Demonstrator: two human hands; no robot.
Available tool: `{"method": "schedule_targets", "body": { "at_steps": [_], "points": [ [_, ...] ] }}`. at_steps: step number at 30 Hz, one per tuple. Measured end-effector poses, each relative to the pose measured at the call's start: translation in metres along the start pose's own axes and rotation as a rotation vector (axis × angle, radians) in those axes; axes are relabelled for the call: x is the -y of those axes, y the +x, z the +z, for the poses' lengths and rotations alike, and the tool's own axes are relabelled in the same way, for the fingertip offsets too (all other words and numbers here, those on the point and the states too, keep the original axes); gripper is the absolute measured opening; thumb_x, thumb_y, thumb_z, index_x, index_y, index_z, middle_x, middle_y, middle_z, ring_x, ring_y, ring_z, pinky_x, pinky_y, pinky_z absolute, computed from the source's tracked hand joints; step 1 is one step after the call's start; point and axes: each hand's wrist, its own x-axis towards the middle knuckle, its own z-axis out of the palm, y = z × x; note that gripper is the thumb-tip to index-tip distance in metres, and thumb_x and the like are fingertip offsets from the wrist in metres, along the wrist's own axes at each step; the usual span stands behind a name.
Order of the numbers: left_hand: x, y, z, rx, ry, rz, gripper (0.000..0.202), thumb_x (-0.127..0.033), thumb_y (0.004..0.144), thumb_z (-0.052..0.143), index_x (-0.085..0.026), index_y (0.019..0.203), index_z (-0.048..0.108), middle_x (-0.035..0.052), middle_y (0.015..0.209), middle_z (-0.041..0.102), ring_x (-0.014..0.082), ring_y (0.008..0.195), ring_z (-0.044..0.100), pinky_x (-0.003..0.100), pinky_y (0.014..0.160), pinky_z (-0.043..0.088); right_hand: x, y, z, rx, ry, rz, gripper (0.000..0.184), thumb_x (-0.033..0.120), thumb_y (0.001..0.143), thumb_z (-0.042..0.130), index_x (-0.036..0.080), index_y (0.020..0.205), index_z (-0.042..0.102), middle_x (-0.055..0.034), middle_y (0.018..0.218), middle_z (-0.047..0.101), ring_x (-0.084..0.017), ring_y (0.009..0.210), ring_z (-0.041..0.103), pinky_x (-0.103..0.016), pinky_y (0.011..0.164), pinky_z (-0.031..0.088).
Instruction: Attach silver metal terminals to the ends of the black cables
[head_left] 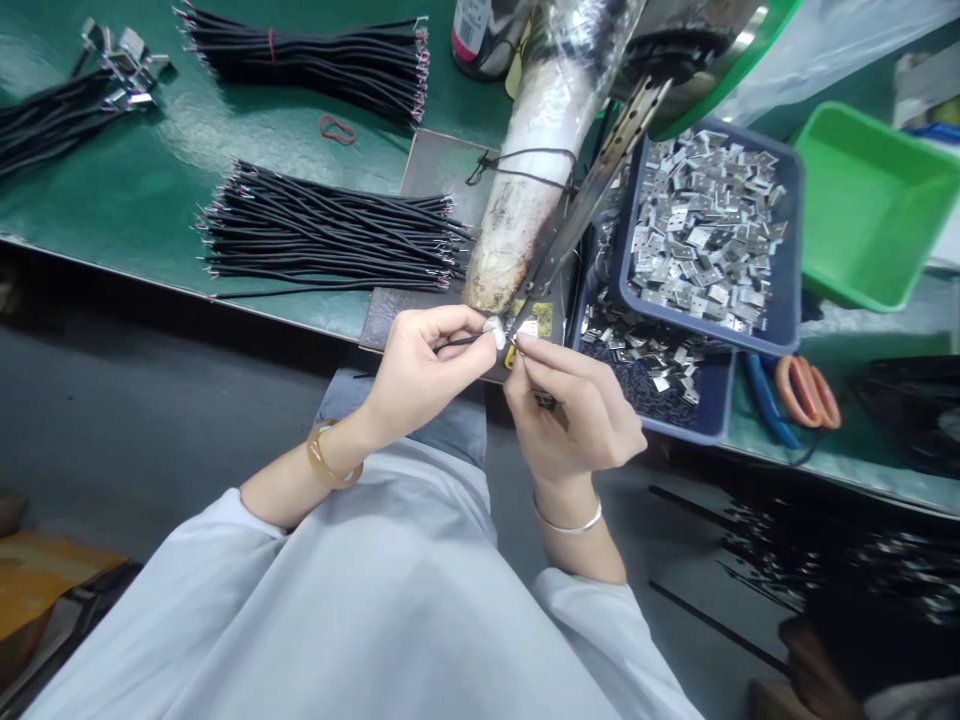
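My left hand is closed in a pinch on a thin black wire, its end held at the base of a plastic-wrapped machine column. My right hand is closed too, fingertips pinching a small metal clip right beside the wire end. Both hands meet at the front edge of the green bench, under a perforated metal strip that slants down from the machine.
A loose bundle of black wires lies left of the column, another bundle behind it. Blue trays of metal clips stand at right, then a green bin. Orange-handled scissors lie near the edge.
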Motion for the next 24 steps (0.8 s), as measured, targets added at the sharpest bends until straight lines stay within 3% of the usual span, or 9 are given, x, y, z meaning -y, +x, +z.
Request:
{"method": "schedule_targets", "body": {
  "at_steps": [9, 13, 15, 20, 24],
  "points": [
    [0.006, -0.004, -0.003, 0.039, 0.026, -0.026, 0.016, -0.024, 0.073, 0.066, -0.013, 0.062, 0.068, -0.0022, 0.056, 0.046, 0.0064, 0.055, 0.036, 0.019, 0.049, 0.030, -0.004, -0.007, -0.003, 0.029, -0.010, -0.079, 0.018, 0.005, 0.082, 0.074, 0.019, 0.089, 0.065, -0.0044, 0.091, 0.081, -0.014, 0.078, 0.078, -0.019, 0.075, 0.065],
    [0.004, -0.007, -0.003, 0.065, 0.046, -0.016, 0.015, -0.025, 0.075, 0.065, -0.012, 0.067, 0.070, -0.0023, 0.057, 0.047, 0.0059, 0.054, 0.035, 0.019, 0.048, 0.027, -0.001, -0.005, -0.006, 0.011, -0.006, -0.052, 0.017, 0.006, 0.083, 0.075, 0.019, 0.088, 0.065, -0.0038, 0.089, 0.081, -0.014, 0.077, 0.078, -0.019, 0.072, 0.064],
    [0.003, -0.009, -0.003, 0.089, 0.073, 0.001, 0.016, -0.024, 0.077, 0.064, -0.012, 0.068, 0.071, -0.0028, 0.056, 0.047, 0.0053, 0.052, 0.033, 0.019, 0.047, 0.026, 0.002, -0.002, -0.008, 0.000, 0.011, 0.046, 0.017, 0.006, 0.083, 0.075, 0.019, 0.088, 0.067, -0.0042, 0.093, 0.080, -0.015, 0.081, 0.078, -0.020, 0.071, 0.064],
    [0.000, -0.009, -0.006, 0.122, 0.112, 0.113, 0.018, -0.020, 0.078, 0.065, -0.012, 0.064, 0.072, -0.0023, 0.058, 0.049, 0.0049, 0.050, 0.034, 0.020, 0.046, 0.026, 0.008, 0.003, -0.011, 0.107, 0.280, 0.468, 0.012, 0.009, 0.086, 0.072, 0.020, 0.088, 0.068, -0.0030, 0.097, 0.079, -0.014, 0.082, 0.077, -0.021, 0.065, 0.065],
    [0.001, -0.004, -0.008, 0.113, 0.123, 0.154, 0.019, -0.018, 0.079, 0.064, -0.013, 0.065, 0.075, -0.0048, 0.052, 0.040, 0.0054, 0.049, 0.033, 0.020, 0.048, 0.027, 0.008, 0.005, -0.012, 0.145, 0.342, 0.528, 0.012, 0.012, 0.086, 0.072, 0.020, 0.081, 0.065, -0.0025, 0.096, 0.078, -0.014, 0.082, 0.077, -0.022, 0.065, 0.064]
  ]
}}
